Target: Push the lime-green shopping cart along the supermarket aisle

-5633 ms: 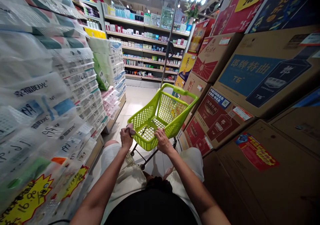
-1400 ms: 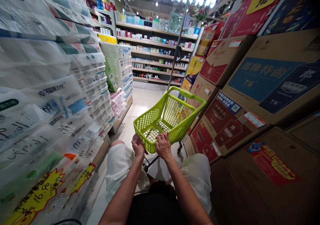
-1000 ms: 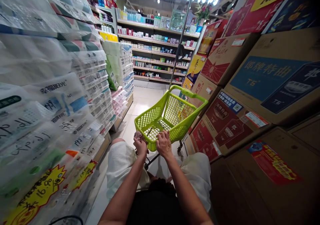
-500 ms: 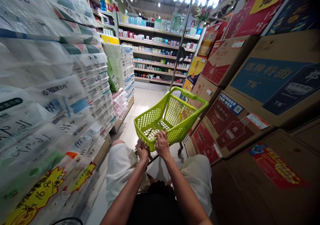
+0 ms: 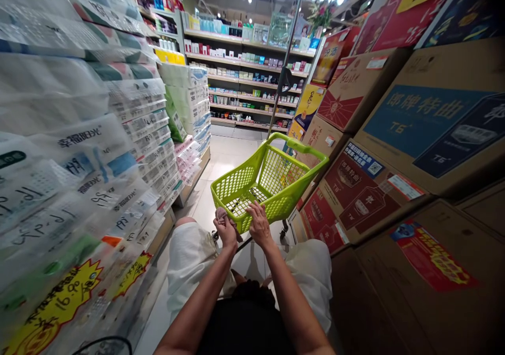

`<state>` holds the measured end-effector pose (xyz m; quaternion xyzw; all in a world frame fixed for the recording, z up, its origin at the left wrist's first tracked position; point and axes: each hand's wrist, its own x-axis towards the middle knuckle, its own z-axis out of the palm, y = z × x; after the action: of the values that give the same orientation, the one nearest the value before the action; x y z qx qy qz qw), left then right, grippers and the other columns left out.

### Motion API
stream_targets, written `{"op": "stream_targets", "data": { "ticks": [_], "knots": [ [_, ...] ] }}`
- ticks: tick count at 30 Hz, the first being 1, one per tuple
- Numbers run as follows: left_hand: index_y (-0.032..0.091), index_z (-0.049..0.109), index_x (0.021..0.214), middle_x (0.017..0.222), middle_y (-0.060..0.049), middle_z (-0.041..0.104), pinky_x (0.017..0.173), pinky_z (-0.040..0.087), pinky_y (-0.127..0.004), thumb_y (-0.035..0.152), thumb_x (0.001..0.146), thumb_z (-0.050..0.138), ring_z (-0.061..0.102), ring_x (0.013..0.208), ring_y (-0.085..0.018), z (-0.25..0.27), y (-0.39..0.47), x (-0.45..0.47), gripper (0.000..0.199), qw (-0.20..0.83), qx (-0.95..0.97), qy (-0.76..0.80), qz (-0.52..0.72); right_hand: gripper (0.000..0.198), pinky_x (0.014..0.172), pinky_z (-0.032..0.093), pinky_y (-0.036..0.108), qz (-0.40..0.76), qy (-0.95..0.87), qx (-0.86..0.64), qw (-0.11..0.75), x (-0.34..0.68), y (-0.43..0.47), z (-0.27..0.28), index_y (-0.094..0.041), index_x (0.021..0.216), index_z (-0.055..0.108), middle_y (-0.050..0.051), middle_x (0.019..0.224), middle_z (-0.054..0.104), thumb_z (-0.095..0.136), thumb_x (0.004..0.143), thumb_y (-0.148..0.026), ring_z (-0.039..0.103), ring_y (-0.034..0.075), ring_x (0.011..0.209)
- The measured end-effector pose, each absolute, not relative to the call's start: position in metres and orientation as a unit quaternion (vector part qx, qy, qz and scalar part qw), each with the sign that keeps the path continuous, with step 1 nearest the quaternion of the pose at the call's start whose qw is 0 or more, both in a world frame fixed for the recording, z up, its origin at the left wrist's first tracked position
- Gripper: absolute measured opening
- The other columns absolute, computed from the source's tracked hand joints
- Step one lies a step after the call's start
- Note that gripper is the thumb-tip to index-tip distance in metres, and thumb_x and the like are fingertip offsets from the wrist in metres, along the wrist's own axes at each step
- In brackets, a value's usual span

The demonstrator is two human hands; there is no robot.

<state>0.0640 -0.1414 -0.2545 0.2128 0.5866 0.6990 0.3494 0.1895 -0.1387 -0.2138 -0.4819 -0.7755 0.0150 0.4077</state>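
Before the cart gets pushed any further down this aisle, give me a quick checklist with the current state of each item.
1. Right hand on the near rim of the green cart: ok, fingers over the edge.
2. Left hand on the cart: cannot tell; it is at the near corner, closed around a small pinkish thing.
3. Basket load: ok, nothing visible inside.
4. Floor ahead of the cart: ok, no obstacle visible up to the far shelves.
5. Right-side clearance: not ok, the cart sits tight against the stacked cartons.
6. Left-side clearance: ok, a gap of floor separates it from the tissue packs.
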Motion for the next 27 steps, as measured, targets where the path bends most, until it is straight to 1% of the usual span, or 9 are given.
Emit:
{"op": "stream_targets", "data": {
  "ticks": [4, 6, 8, 10, 13, 16, 18, 22, 27],
  "knots": [
    [0.023, 0.049, 0.111, 0.086, -0.001, 0.060, 0.078, 0.055, -0.036, 0.027, 0.093, 0.053, 0.064, 0.081, -0.020, -0.262, -0.150, 0.066, 0.019, 0.338, 0.229, 0.672, 0.618, 0.066, 0.133, 0.021, 0.055, 0.032, -0.772, -0.488, 0.406, 0.191, -0.139, -0.214, -0.019, 0.127, 0.062, 0.009, 0.147, 0.059, 0.040, 0.070, 0.005, 0.030, 0.022, 0.158],
    [0.023, 0.051, 0.111, 0.096, -0.006, 0.062, 0.090, 0.055, -0.042, 0.025, 0.091, 0.054, 0.065, 0.096, -0.024, -0.266, -0.156, 0.067, 0.020, 0.283, 0.290, 0.678, 0.613, 0.067, 0.133, 0.022, 0.054, 0.039, -0.767, -0.491, 0.411, 0.191, -0.139, -0.215, -0.020, 0.128, 0.063, 0.009, 0.147, 0.058, 0.039, 0.070, 0.005, 0.029, 0.022, 0.158],
    [0.021, 0.054, 0.113, 0.110, -0.012, 0.061, 0.103, 0.049, -0.046, 0.024, 0.089, 0.056, 0.061, 0.112, -0.027, -0.271, -0.161, 0.067, 0.025, 0.206, 0.376, 0.649, 0.629, 0.067, 0.133, 0.022, 0.054, 0.042, -0.766, -0.491, 0.414, 0.191, -0.138, -0.216, -0.020, 0.128, 0.063, 0.009, 0.147, 0.059, 0.039, 0.071, 0.005, 0.030, 0.022, 0.158],
    [0.020, 0.058, 0.112, 0.115, -0.014, 0.059, 0.108, 0.046, -0.048, 0.022, 0.087, 0.057, 0.057, 0.118, -0.029, -0.277, -0.166, 0.065, 0.025, 0.155, 0.445, 0.618, 0.630, 0.066, 0.133, 0.023, 0.054, 0.043, -0.771, -0.485, 0.410, 0.194, -0.136, -0.218, -0.020, 0.128, 0.064, 0.009, 0.146, 0.059, 0.040, 0.071, 0.004, 0.030, 0.022, 0.158],
    [0.020, 0.065, 0.100, 0.102, -0.011, 0.059, 0.099, 0.051, -0.047, 0.019, 0.086, 0.056, 0.059, 0.103, -0.028, -0.293, -0.173, 0.059, 0.016, 0.151, 0.528, 0.598, 0.584, 0.067, 0.132, 0.024, 0.054, 0.046, -0.777, -0.479, 0.405, 0.197, -0.131, -0.221, -0.019, 0.129, 0.064, 0.010, 0.146, 0.059, 0.041, 0.071, 0.004, 0.030, 0.023, 0.158],
    [0.021, 0.071, 0.101, 0.095, -0.009, 0.060, 0.091, 0.054, -0.043, 0.017, 0.089, 0.052, 0.059, 0.092, -0.024, -0.307, -0.179, 0.056, 0.023, 0.170, 0.612, 0.558, 0.534, 0.067, 0.131, 0.026, 0.054, 0.046, -0.778, -0.478, 0.405, 0.198, -0.129, -0.223, -0.019, 0.128, 0.065, 0.010, 0.145, 0.060, 0.041, 0.069, 0.004, 0.032, 0.024, 0.157],
    [0.021, 0.073, 0.105, 0.096, -0.009, 0.059, 0.090, 0.054, -0.041, 0.018, 0.091, 0.051, 0.059, 0.091, -0.023, -0.309, -0.179, 0.056, 0.026, 0.161, 0.618, 0.548, 0.540, 0.068, 0.132, 0.026, 0.053, 0.046, -0.776, -0.479, 0.408, 0.197, -0.129, -0.222, -0.019, 0.127, 0.066, 0.009, 0.144, 0.061, 0.041, 0.069, 0.004, 0.033, 0.023, 0.156],
    [0.021, 0.075, 0.097, 0.100, -0.010, 0.058, 0.094, 0.053, -0.043, 0.022, 0.091, 0.053, 0.058, 0.099, -0.025, -0.298, -0.172, 0.058, 0.023, 0.128, 0.594, 0.547, 0.576, 0.068, 0.131, 0.027, 0.053, 0.049, -0.773, -0.481, 0.410, 0.197, -0.130, -0.219, -0.021, 0.126, 0.066, 0.009, 0.143, 0.062, 0.041, 0.068, 0.005, 0.036, 0.023, 0.154],
    [0.022, 0.078, 0.096, 0.100, -0.012, 0.061, 0.090, 0.054, -0.042, 0.023, 0.090, 0.055, 0.058, 0.097, -0.027, -0.292, -0.172, 0.057, 0.024, 0.186, 0.603, 0.549, 0.547, 0.068, 0.130, 0.029, 0.053, 0.048, -0.786, -0.473, 0.395, 0.203, -0.128, -0.220, -0.021, 0.127, 0.066, 0.009, 0.144, 0.062, 0.042, 0.068, 0.004, 0.036, 0.023, 0.154]
  ]
}}
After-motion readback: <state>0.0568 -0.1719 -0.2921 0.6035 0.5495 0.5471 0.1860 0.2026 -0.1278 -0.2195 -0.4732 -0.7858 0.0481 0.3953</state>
